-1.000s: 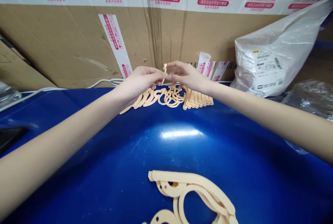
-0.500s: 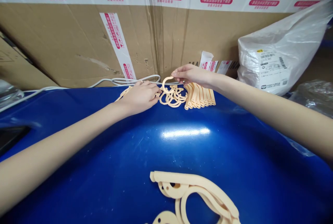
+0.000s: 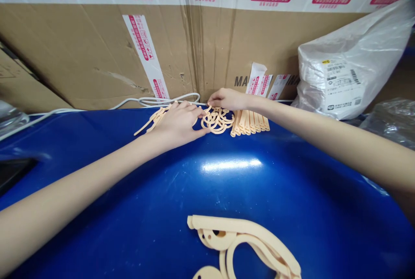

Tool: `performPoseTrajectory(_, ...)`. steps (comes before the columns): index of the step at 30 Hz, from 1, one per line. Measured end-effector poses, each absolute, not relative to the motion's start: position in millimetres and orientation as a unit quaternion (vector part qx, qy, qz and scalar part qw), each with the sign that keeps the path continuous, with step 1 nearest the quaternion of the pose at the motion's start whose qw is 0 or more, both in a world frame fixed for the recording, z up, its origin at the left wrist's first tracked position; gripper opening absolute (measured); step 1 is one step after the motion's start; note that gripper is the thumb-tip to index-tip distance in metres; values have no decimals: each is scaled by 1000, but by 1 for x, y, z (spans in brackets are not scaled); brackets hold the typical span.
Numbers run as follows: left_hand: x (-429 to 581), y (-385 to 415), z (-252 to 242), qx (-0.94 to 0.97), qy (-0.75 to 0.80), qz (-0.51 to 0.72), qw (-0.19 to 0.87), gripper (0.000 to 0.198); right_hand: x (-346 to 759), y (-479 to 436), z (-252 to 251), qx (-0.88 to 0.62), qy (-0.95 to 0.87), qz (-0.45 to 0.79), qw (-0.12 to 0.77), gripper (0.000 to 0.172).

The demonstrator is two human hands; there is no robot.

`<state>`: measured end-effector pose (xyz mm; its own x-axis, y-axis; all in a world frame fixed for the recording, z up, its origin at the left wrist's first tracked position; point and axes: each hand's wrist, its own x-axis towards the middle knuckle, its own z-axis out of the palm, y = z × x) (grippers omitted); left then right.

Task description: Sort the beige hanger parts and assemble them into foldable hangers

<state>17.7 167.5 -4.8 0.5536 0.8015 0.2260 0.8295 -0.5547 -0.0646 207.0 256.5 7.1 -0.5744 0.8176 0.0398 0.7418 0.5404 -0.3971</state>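
Observation:
At the far side of the blue table, my left hand [image 3: 180,123] reaches over the left edge of a pile of cream plastic hanger hooks [image 3: 218,125]. Its thumb and fingers are apart, and the fingertips touch the pile. My right hand [image 3: 225,98] comes in from the right, fingertips pinched on a curved hook at the back of the pile; part of that hook is hidden. Just right of the pile lies a row of cream hanger arms [image 3: 249,123]. Thin cream strips [image 3: 147,123] stick out left of my left hand.
Near me lie folded cream hangers [image 3: 253,227] on the blue table [image 3: 145,227]. A large cardboard box [image 3: 97,54] stands along the back, with a white cable [image 3: 129,104] at its foot. At right is a plastic-wrapped package [image 3: 340,80]; a dark object [image 3: 14,173] lies left.
My right hand has lowered the raised hook onto the pile, moving slightly left. My left hand's thumb and fingers have spread apart beside the hooks, and more of the strips at left shows.

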Motion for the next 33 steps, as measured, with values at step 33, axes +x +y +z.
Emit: performPoseTrajectory(33,6,104,21,-840,-423,-226,-253,31,228,51,9,-320,-900,294,31,20)
